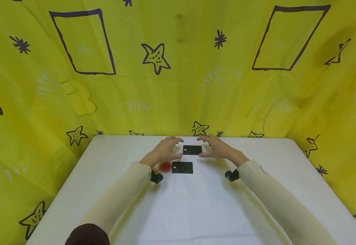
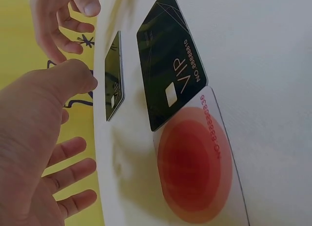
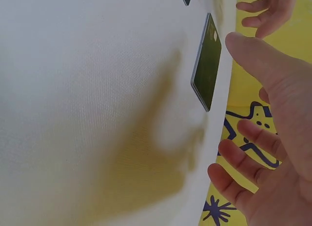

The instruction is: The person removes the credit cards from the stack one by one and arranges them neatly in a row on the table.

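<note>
A dark card [image 1: 192,150] with a small light chip mark lies near the table's far edge, between my two hands. My left hand [image 1: 167,149] is at its left side, fingers spread and apart from it. On its right side my right hand [image 1: 216,147] is spread in the same way, holding nothing. Nearer to me lies a second dark card [image 1: 182,167], printed "VIP" and a number in the left wrist view. A white card with a red round print [image 2: 195,162] adjoins it on the left, partly behind my left wrist in the head view.
The white table [image 1: 193,211] ends at a yellow curtain [image 1: 178,92] with drawn stars and fish, which also hangs along both sides. Dark wrist cameras [image 1: 156,177] sit under both sleeves. A dark brown round shape [image 1: 87,234] shows at the bottom left.
</note>
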### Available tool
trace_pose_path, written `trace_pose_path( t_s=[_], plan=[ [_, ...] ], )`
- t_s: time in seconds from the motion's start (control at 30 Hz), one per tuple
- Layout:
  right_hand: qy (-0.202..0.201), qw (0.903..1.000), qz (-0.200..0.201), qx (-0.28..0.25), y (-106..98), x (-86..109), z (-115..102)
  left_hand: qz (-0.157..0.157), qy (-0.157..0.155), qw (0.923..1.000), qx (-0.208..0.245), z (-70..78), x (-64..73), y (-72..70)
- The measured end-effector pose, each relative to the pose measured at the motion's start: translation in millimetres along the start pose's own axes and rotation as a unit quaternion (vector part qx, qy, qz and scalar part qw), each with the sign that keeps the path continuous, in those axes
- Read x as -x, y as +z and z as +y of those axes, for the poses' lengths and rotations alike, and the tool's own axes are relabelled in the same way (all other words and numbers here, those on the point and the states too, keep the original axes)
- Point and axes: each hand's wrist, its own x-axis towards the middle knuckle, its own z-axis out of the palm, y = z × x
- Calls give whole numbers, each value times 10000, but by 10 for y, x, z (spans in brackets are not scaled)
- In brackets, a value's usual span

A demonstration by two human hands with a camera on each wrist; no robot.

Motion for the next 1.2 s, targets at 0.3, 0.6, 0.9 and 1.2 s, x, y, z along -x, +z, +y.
trace_pose_path(
  t_s=[0.3,0.6,0.9,1.2],
  plan=[
    [242,9996,73,-116,46,-66,49,-164,-358,9992,5,28,-123,90],
    [422,9988,123,-205,100,-127,115,-416,-540,9976,-154,77,-232,186],
    [600,9978,50,-266,185,-162,185,-474,-532,9967,-378,113,-243,199],
    [682,9975,-53,-166,192,-167,192,-487,-631,9961,-368,84,-243,211]
  ],
)
